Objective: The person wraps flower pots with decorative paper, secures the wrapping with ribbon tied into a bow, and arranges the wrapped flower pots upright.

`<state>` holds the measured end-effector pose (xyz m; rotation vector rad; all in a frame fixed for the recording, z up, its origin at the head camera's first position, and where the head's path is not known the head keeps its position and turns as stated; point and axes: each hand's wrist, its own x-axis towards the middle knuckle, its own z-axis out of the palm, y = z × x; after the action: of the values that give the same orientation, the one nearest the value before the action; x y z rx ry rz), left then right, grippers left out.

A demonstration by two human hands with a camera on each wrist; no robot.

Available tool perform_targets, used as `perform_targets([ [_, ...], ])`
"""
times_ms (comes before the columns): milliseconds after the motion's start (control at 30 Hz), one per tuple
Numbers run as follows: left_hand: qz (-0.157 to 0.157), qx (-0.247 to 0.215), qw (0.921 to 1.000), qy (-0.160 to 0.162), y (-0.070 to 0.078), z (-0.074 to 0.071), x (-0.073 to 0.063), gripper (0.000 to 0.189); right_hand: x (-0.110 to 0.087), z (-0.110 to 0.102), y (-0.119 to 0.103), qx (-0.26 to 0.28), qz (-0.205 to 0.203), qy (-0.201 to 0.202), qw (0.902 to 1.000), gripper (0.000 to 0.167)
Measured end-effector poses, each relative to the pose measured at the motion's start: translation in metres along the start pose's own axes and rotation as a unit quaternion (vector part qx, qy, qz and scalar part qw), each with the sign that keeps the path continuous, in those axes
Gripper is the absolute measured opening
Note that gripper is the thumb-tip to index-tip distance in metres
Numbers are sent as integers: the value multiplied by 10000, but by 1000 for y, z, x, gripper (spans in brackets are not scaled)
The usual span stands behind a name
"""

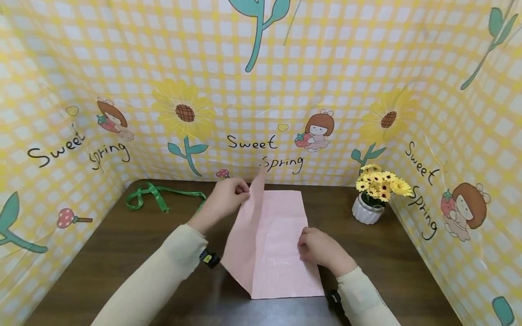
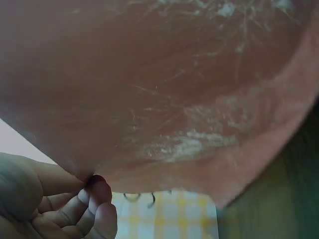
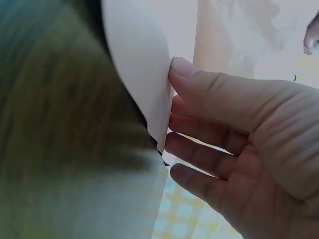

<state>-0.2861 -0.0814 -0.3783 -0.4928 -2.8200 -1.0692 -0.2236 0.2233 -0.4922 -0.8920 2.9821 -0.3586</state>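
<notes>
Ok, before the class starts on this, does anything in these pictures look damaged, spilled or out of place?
One thing: the left wrist view shows whitish streaks on the pink paper, odd on an otherwise plain surface. Whether they are scuffs, residue or glare, I can't tell. The flowerpot stands upright and nothing looks spilled.

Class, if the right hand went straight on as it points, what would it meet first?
The pink paper; the right hand is at its right edge. Beyond, the raised left flap likely comes next, though depth is unclear.
</notes>
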Motion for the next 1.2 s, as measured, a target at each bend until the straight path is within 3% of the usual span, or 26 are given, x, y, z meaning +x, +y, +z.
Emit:
perform_targets([
  [167,-195,-46,9996,176,-31,-19,-14,8,0,0,1,-12,-28,-51,10000,16],
  [300,-623,-294,9976,26,-58,-28,-27,11,-1,-4,0,5,202,-158,9997,15],
  [467,-1194,-660,9901,-318,-89,-26,-34,15,-7,-10,4,61,430,-241,9988,16],
  [600,-1464,-833,9843,-520,-110,-19,-40,16,-8,-11,10,150,442,-225,9987,17],
  [900,-1473,-652,9839,-775,-139,-14,-55,11,-8,-12,13,282,333,-414,9982,21],
  [1200,-1178,-241,9884,-926,-149,-3,-56,8,-8,-14,15,281,285,-424,9983,23],
])
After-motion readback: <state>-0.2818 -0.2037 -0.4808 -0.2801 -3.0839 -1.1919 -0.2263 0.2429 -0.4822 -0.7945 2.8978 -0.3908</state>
